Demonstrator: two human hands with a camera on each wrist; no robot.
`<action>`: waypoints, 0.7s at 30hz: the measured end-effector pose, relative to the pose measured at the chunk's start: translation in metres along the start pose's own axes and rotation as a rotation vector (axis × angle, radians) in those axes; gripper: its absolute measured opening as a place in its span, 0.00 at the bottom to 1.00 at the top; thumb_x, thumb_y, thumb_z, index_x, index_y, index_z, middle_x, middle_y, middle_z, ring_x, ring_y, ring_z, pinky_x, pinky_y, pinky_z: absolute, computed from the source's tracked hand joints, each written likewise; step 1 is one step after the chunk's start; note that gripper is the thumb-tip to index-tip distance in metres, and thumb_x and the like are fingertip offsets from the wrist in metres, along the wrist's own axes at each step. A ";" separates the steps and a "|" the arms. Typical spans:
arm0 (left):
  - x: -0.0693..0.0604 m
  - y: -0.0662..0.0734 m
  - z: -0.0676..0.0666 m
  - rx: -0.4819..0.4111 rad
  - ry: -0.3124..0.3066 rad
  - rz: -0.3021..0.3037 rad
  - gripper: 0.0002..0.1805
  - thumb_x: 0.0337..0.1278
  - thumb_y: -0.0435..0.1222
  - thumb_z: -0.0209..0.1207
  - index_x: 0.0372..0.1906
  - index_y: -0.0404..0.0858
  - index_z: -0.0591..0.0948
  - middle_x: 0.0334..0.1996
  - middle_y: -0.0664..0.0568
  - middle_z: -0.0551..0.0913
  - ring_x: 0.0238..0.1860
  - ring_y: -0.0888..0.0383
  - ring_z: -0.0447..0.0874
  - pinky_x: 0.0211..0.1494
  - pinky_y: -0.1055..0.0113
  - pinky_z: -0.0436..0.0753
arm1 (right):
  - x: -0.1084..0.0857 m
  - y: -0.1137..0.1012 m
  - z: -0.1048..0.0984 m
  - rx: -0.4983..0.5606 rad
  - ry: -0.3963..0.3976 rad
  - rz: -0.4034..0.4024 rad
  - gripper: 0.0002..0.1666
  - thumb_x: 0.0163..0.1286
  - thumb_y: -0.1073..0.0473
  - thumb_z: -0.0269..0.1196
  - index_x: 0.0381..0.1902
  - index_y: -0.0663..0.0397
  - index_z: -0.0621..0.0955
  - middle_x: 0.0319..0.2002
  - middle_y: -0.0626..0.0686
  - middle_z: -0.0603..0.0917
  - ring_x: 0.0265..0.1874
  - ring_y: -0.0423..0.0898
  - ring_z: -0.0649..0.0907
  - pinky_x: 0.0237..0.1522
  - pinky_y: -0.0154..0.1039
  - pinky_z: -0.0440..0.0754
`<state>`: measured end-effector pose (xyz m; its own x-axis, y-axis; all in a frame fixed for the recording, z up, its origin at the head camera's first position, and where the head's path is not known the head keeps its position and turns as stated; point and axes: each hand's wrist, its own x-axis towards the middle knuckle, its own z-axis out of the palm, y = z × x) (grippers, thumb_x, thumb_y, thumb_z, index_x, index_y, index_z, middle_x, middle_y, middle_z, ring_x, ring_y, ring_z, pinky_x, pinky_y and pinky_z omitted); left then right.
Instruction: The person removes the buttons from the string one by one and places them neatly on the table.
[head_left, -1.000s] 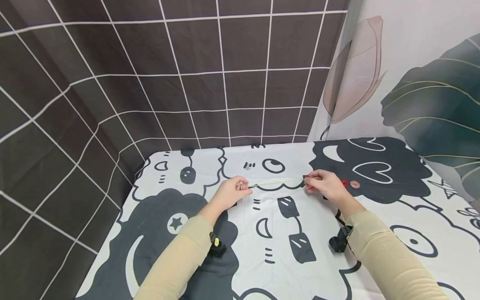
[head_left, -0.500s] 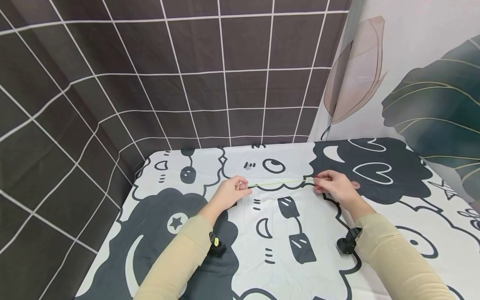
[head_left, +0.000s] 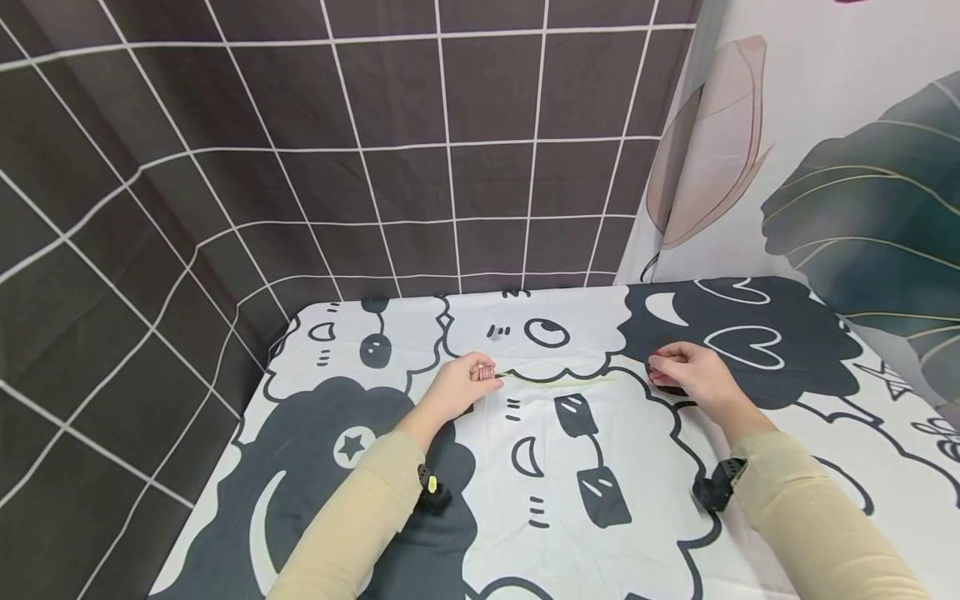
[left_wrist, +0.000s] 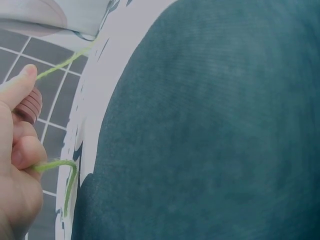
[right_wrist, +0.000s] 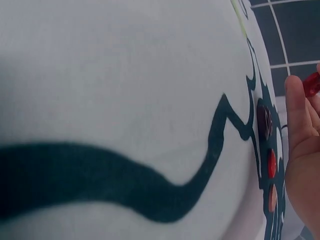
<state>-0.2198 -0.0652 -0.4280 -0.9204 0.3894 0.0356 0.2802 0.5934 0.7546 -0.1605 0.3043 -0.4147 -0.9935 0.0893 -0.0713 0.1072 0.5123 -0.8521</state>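
We see the right hand [head_left: 696, 375] drawn away from the green yarn [left_wrist: 62, 65]; its far end, held 0.5 s ago, is now free over the printed cloth [head_left: 495, 467], so only the left hand [head_left: 459, 387] secures it. Left fingers curl around yarn and stacked pink discs [left_wrist: 30, 106]; right fingers, nearly together, pinch a red button [right_wrist: 312, 84].

Head view bright, light even and diffuse, shadows faint, printed cloth [head_left: 555, 558] legible, wrist views dimmer, cool-tinted, hazy, low in contrast, nearest cloth soft, fine texture smeared.
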 end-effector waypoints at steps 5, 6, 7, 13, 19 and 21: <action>-0.001 0.002 0.000 -0.002 -0.001 -0.011 0.19 0.53 0.44 0.65 0.48 0.42 0.79 0.27 0.56 0.77 0.32 0.59 0.74 0.40 0.65 0.76 | -0.003 0.006 -0.007 -0.063 0.027 -0.016 0.29 0.68 0.50 0.58 0.53 0.72 0.71 0.39 0.61 0.82 0.30 0.41 0.81 0.33 0.33 0.79; -0.002 0.003 -0.001 -0.003 -0.002 -0.011 0.19 0.53 0.44 0.65 0.48 0.42 0.79 0.28 0.56 0.77 0.32 0.59 0.74 0.40 0.65 0.76 | -0.004 0.007 -0.008 -0.078 0.035 -0.018 0.29 0.68 0.50 0.58 0.53 0.71 0.72 0.40 0.62 0.81 0.29 0.42 0.80 0.32 0.33 0.78; -0.002 0.004 -0.001 -0.003 0.000 -0.009 0.19 0.53 0.44 0.65 0.48 0.42 0.79 0.28 0.56 0.77 0.33 0.59 0.74 0.41 0.65 0.76 | -0.004 0.009 -0.010 -0.091 0.041 -0.023 0.29 0.68 0.49 0.58 0.53 0.71 0.72 0.40 0.62 0.81 0.29 0.42 0.80 0.31 0.33 0.78; -0.002 0.005 -0.002 0.009 0.009 -0.001 0.19 0.53 0.45 0.65 0.48 0.42 0.79 0.26 0.55 0.76 0.31 0.59 0.73 0.39 0.65 0.75 | -0.008 0.016 -0.016 -0.142 0.067 -0.053 0.28 0.68 0.49 0.58 0.52 0.69 0.73 0.43 0.64 0.78 0.30 0.43 0.78 0.31 0.32 0.76; -0.001 0.001 -0.001 0.010 0.017 -0.002 0.19 0.52 0.45 0.65 0.49 0.42 0.79 0.26 0.56 0.76 0.31 0.59 0.74 0.39 0.66 0.75 | -0.012 0.022 -0.021 -0.230 0.078 -0.036 0.28 0.66 0.50 0.60 0.53 0.68 0.73 0.43 0.63 0.77 0.35 0.50 0.76 0.31 0.35 0.75; 0.000 0.001 0.000 0.004 0.015 -0.005 0.19 0.53 0.45 0.65 0.49 0.42 0.79 0.27 0.56 0.76 0.32 0.59 0.74 0.39 0.66 0.75 | -0.013 0.024 -0.023 -0.273 0.079 -0.026 0.28 0.66 0.51 0.61 0.53 0.69 0.73 0.43 0.63 0.78 0.37 0.52 0.75 0.33 0.36 0.74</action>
<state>-0.2193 -0.0652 -0.4273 -0.9256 0.3761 0.0420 0.2771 0.5980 0.7520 -0.1443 0.3348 -0.4225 -0.9910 0.1339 -0.0010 0.0987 0.7255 -0.6811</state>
